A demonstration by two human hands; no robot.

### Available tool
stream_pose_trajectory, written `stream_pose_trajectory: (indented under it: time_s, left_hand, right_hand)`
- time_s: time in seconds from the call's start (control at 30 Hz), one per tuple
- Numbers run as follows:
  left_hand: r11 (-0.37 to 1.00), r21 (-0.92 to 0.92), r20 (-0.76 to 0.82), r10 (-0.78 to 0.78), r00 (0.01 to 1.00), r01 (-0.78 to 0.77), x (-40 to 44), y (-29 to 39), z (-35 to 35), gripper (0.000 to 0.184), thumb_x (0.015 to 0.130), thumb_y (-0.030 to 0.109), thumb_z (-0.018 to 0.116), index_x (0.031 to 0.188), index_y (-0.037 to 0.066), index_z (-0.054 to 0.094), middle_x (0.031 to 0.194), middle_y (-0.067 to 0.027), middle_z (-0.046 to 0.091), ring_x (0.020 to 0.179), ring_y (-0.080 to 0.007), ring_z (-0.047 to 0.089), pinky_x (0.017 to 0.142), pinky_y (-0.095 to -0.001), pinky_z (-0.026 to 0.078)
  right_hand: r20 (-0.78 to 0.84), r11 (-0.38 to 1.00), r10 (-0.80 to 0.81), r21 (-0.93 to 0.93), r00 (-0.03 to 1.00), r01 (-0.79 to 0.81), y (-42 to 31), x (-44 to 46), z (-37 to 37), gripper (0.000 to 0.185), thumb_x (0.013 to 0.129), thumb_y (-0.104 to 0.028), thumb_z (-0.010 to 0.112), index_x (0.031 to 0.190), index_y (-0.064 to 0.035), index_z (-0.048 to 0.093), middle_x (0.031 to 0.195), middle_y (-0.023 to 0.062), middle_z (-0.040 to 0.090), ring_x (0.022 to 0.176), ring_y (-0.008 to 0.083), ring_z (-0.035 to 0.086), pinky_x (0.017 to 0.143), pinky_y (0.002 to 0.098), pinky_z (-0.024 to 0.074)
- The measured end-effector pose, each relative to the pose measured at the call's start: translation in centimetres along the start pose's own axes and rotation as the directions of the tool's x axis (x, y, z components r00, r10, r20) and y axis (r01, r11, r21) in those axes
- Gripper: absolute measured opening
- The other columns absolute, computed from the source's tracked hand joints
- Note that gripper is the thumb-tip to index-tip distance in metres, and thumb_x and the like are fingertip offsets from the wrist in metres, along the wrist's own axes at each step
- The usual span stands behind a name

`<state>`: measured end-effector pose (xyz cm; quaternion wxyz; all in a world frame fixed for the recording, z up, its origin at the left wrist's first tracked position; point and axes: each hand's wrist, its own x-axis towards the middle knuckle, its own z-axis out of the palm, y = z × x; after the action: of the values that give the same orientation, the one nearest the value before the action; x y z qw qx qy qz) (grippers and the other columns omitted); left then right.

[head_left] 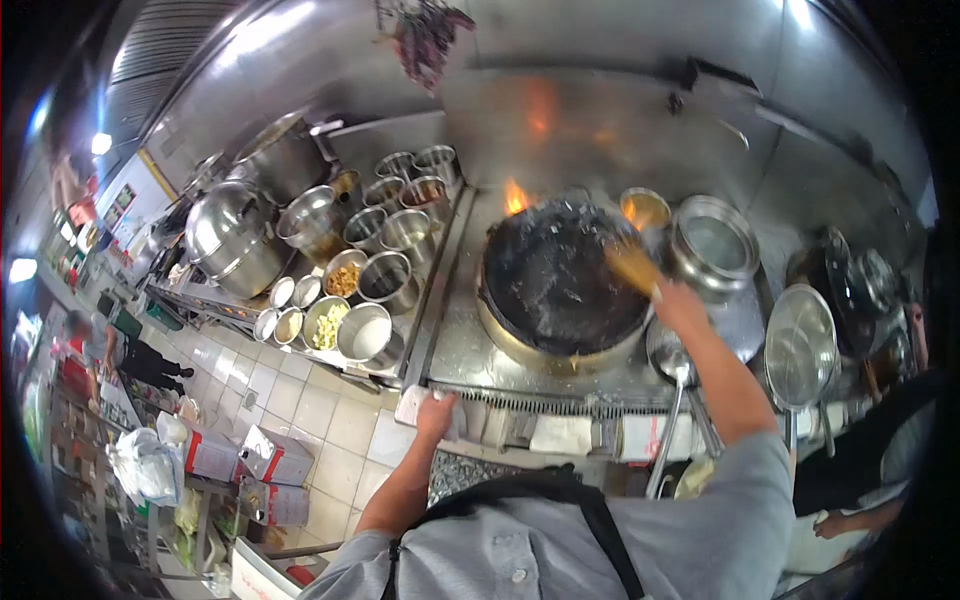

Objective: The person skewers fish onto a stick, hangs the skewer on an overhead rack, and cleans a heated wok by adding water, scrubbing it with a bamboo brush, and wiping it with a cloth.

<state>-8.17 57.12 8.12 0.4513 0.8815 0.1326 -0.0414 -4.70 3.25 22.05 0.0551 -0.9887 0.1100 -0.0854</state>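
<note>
Hands apart, we grip a brush (632, 269) at the black wok (545, 290) with our right hand (682, 306); our left hand (436, 413) touches white cloth (411, 405), its grip unclear

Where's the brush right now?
In the head view, the right hand holds the brush at the right side of the wok.

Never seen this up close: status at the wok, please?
Right hand gripping brush at wok's right side. Left hand on white cloth by stove's front edge. Flame behind wok.
</note>
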Motion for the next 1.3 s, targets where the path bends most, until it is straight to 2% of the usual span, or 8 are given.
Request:
stream_pose_trajectory:
  time_s: [0.23, 0.37, 0.6, 0.73, 0.83, 0.97, 1.17, 1.3]
  left_hand:
    - [0.991, 0.073, 0.093, 0.104, 0.99, -0.111, 4.3, -7.4, 1.4, 0.041, 0.093, 0.033, 0.058, 0.11, -0.003, 0.068, 0.104, -0.0248, 0.072, 0.099, -0.04, 0.069, 0.085, -0.0438, 0.054]
    - [0.387, -0.745, 0.491, -0.231, 0.84, 0.542, 0.3, 1.4, 0.4, 0.034, 0.099, 0.029, 0.05, 0.12, 0.004, 0.06, 0.108, -0.0163, 0.068, 0.1, -0.0353, 0.069, 0.09, -0.0559, 0.058]
    - [0.256, -0.549, 0.827, 0.031, 0.561, 0.796, -1.6, 16.3, 6.8, 0.049, 0.107, 0.042, 0.036, 0.143, 0.011, 0.047, 0.141, -0.0136, 0.057, 0.131, -0.0353, 0.055, 0.109, -0.0614, 0.038]
    - [0.318, -0.571, 0.775, -0.096, 0.625, 0.757, -0.3, 19.6, 12.5, 0.041, 0.104, 0.036, 0.044, 0.134, 0.01, 0.053, 0.129, -0.0119, 0.063, 0.119, -0.0335, 0.061, 0.102, -0.0559, 0.045]
    - [0.4, -0.611, 0.66, -0.22, 0.718, 0.684, -0.3, 19.9, 15.8, 0.029, 0.1, 0.022, 0.053, 0.124, 0.008, 0.056, 0.117, -0.0124, 0.067, 0.105, -0.0322, 0.066, 0.094, -0.0524, 0.052]
    - [0.387, -0.774, 0.525, -0.052, 0.85, 0.502, 0.0, 17.3, 18.3, 0.024, 0.094, 0.011, 0.052, 0.118, 0.01, 0.056, 0.112, -0.0101, 0.066, 0.099, -0.0287, 0.067, 0.085, -0.0495, 0.055]
    - [0.166, -0.895, 0.422, 0.013, 0.906, 0.415, -3.7, 18.2, 15.4, 0.012, 0.092, 0.007, 0.052, 0.103, 0.007, 0.056, 0.092, -0.0103, 0.063, 0.083, -0.0287, 0.067, 0.07, -0.0497, 0.057]
    - [0.136, -0.799, 0.59, -0.014, 0.808, 0.586, -2.3, 16.8, 13.3, 0.006, 0.091, 0.011, 0.055, 0.096, 0.012, 0.057, 0.087, -0.0072, 0.062, 0.082, -0.0257, 0.063, 0.064, -0.044, 0.05]
  right_hand:
    - [0.257, 0.462, 0.103, 0.843, 0.961, -0.275, -20.3, 11.0, 11.5, 0.038, 0.088, -0.025, 0.072, 0.121, -0.0072, 0.066, 0.095, 0.0136, 0.07, 0.077, 0.0299, 0.071, 0.056, 0.0415, 0.0617]
    - [0.573, 0.661, -0.118, 0.655, 0.811, -0.366, -21.3, 4.4, 3.4, 0.041, 0.091, -0.029, 0.067, 0.127, -0.0083, 0.062, 0.088, 0.0127, 0.068, 0.06, 0.0248, 0.067, 0.047, 0.0378, 0.0545]
    - [0.332, 0.956, -0.279, 0.185, 0.901, 0.228, -2.4, -5.5, -1.9, 0.035, 0.091, -0.03, 0.066, 0.125, -0.0205, 0.067, 0.106, 0.0148, 0.074, 0.089, 0.0337, 0.073, 0.079, 0.047, 0.0585]
    - [0.091, 0.987, 0.035, -0.159, 0.995, -0.02, 3.7, -0.2, -9.9, 0.048, 0.092, -0.037, 0.066, 0.133, -0.0113, 0.061, 0.109, 0.0204, 0.073, 0.101, 0.0373, 0.071, 0.084, 0.0489, 0.057]
    - [-0.213, 0.993, 0.112, 0.063, 0.971, -0.101, 5.0, 1.2, -9.0, 0.053, 0.093, -0.036, 0.065, 0.138, -0.0101, 0.059, 0.103, 0.0249, 0.072, 0.092, 0.0337, 0.073, 0.079, 0.0465, 0.0583]
    - [0.009, 0.615, 0.284, 0.765, 0.959, -0.19, 3.5, -4.7, -9.6, 0.058, 0.097, -0.03, 0.063, 0.151, -0.0133, 0.05, 0.095, 0.0094, 0.072, 0.058, 0.0172, 0.063, 0.05, 0.0307, 0.051]
    - [0.25, 0.176, 0.375, 0.926, 0.893, -0.333, 3.0, -14.2, -10.1, 0.056, 0.103, -0.029, 0.057, 0.156, -0.0191, 0.043, 0.08, 0.0019, 0.062, 0.05, 0.0084, 0.051, 0.038, 0.021, 0.0339]
    - [0.23, 0.222, 0.411, 0.913, 0.882, -0.342, 3.2, -18.2, -11.4, 0.054, 0.105, -0.027, 0.055, 0.156, -0.0166, 0.042, 0.08, 0.0033, 0.06, 0.049, 0.0077, 0.051, 0.037, 0.0216, 0.0349]
